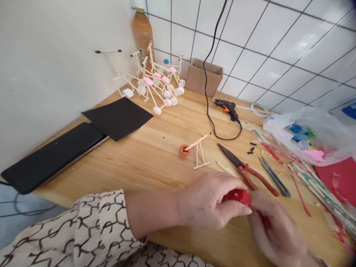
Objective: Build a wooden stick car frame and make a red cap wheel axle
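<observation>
My left hand is closed, pinching a red bottle cap with a small white spot on it between thumb and fingers. Against the cap's right side presses my right hand, its fingers curled and slightly blurred. A bit of a red object shows inside the right hand; most of it is hidden. Beyond the hands stands a small frame of thin sticks, joined to an orange cap. Several loose sticks lie beside red-handled pliers just past my fingers.
Several stick-and-cap tricycle models stand at the back left, near a bottle. A glue gun with its cord, a cardboard box, snips, a bag of caps, black sheet and phone surround the work area.
</observation>
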`<state>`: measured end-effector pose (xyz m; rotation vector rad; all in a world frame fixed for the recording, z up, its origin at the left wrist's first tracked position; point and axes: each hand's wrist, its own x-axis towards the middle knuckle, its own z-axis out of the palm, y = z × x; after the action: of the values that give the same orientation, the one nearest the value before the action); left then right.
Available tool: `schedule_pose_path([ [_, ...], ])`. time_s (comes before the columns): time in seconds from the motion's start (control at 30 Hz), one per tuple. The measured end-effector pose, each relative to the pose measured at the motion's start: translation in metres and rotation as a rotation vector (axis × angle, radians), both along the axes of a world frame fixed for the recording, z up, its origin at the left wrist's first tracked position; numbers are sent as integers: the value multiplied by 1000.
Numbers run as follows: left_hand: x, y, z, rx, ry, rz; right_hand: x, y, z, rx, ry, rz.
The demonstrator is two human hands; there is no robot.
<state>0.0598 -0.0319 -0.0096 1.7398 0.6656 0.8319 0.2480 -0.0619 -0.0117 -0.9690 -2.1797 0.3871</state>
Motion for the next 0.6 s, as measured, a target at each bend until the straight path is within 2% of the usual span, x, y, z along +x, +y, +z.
schedule_pose_path([
  [0.07, 0, 0, 2, -41, 10, -12, 0, 0, -1, 108, -16, 35],
  [0.13, -1, 0, 3, -57, 16, -14, 1, -1, -2, 86, -11, 34],
  [0.2, -1, 0, 3, -34, 15, -6, 4, -3, -3, -57, 11, -10],
  [0.3, -1, 0, 0, 82, 7, 3, 9, -5, -6, -412, 125, -82],
  [0.37, -1, 0, -3, 165, 7, -1, 12, -4, -8, -641, 243, -71],
  [0.43, 0, 1, -5, 201, 13, 6, 12, -4, -8, -722, 281, -53],
  [0.5, 0, 1, -4, 177, 18, 18, 10, -3, -6, -577, 193, -67],
  [0.6, -1, 1, -1, 79, 25, 24, 4, -1, -1, -168, 25, -29],
])
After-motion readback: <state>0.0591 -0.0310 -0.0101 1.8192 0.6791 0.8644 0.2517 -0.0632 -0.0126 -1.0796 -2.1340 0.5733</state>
